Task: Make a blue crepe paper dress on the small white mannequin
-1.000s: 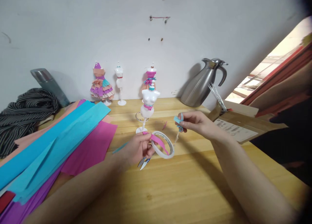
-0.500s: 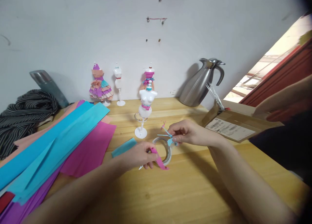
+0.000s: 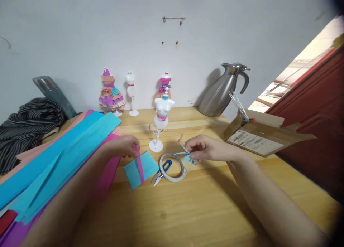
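Wooden table [image 3: 204,211] against grey wall [image 3: 80,35], steel jug [image 3: 223,91] behind.

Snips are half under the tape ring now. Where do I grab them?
Probably by the metal blades, coming from the near-left: they poke out clear of the tape ring, while the blue handle lies inside the ring, which would block fingers.

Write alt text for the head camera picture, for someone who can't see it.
Left hand pinches a pink paper strip over a blue paper piece; right hand holds a small blue paper bit beside a tape roll on a wooden table.
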The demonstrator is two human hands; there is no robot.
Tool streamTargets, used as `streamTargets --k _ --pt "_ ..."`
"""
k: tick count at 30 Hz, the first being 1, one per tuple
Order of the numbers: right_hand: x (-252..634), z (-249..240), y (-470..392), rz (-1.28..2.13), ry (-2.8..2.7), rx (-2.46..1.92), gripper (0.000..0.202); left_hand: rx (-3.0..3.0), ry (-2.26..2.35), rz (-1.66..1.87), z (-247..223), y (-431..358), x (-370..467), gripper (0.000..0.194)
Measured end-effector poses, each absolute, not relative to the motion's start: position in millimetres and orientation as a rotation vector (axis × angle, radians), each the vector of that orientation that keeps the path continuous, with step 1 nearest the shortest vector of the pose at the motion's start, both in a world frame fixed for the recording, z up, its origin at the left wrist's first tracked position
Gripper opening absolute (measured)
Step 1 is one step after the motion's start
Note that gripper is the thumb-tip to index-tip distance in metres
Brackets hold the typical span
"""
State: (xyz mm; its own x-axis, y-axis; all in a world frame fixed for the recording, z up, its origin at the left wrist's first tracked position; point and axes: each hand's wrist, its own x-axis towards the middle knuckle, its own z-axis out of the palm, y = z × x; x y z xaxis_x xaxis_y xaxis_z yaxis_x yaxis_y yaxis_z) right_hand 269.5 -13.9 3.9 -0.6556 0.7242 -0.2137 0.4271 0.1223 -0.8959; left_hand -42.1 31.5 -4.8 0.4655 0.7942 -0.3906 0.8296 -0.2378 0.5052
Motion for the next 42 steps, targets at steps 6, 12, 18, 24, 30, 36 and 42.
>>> streamTargets --k 6,12,18,24,30,36,42 --pt "255.1 -5.0 -12.4 1.508 -1.812 -1.183 0.037 2.27 1.624 0.013 -12.7 27.1 -40.8 0.023" --pt "236.7 -15.5 -21.8 1.541 -1.502 -1.083 0.039 2.147 1.246 0.5 -10.5 -8.9 -0.5 0.013" --pt "219.4 -21.1 -30.7 1.549 -1.351 -0.955 0.037 1.408 0.886 0.534 -45.7 -39.5 50.3 0.017" --pt "227.2 -16.9 -27.3 1.4 -1.515 -1.023 0.037 1.388 0.843 0.532 -49.0 -43.8 51.2 0.033" --pt "236.5 -20.1 -15.6 1.216 -1.617 -1.059 0.036 1.393 0.804 0.469 -43.7 -36.8 45.5 0.037" --pt "246.5 -13.6 -10.7 1.172 -1.739 -1.086 0.031 1.349 0.775 0.501 -43.9 -32.6 43.6 0.037" --pt "254.9 -8.5 -5.0 0.822 -1.949 -1.189 0.019 1.357 0.763 0.496 -43.8 -33.5 39.7 0.035"
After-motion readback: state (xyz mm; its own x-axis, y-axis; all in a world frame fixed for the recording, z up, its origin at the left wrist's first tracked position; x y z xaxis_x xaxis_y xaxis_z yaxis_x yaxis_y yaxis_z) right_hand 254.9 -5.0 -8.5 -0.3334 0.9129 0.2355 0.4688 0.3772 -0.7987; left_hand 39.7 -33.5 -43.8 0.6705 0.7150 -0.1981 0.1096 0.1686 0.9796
